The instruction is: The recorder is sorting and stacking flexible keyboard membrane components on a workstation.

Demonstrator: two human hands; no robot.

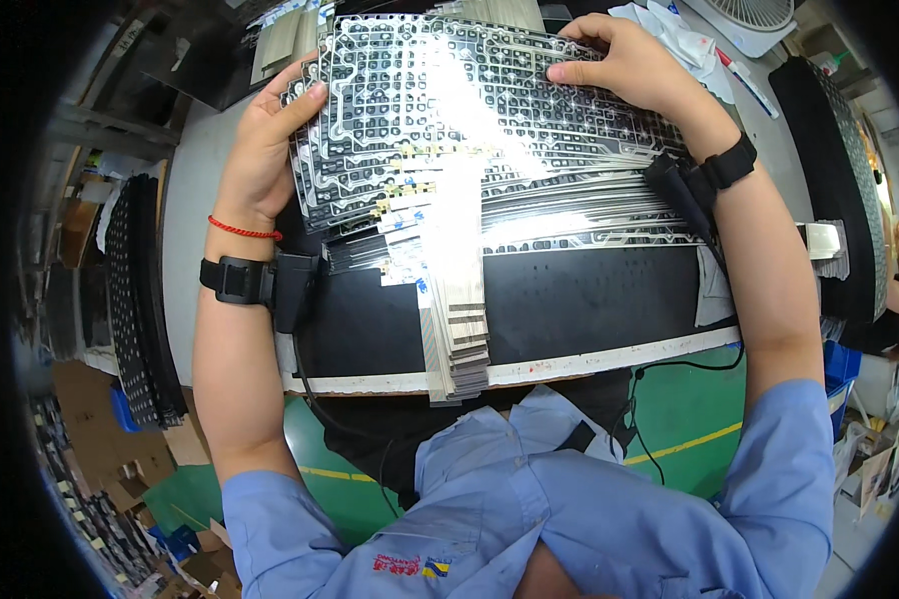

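A fanned stack of clear keyboard membrane sheets point(390, 110), printed with black and silver circuit tracks, is held up over the table and tilted. My left hand point(275, 125) grips its left edge, thumb on top and fingers underneath. At the far right edge, my right hand point(624, 65) has its thumb on the upper face, its fingers curled behind. Flat ribbon tails point(456, 329) hang from the stack toward me, overlapping the table's front edge. Glare whitens the middle of the sheets. Both wrists carry black straps with small black devices.
Beneath the sheets lies a black mat point(589, 309) on the white-edged table point(390, 382). Another pale strip bundle point(288, 42) lies at the back left. Crumpled white paper point(669, 40), a marker point(749, 88) and a fan point(759, 12) are at the back right. Black cables point(689, 367) hang in front.
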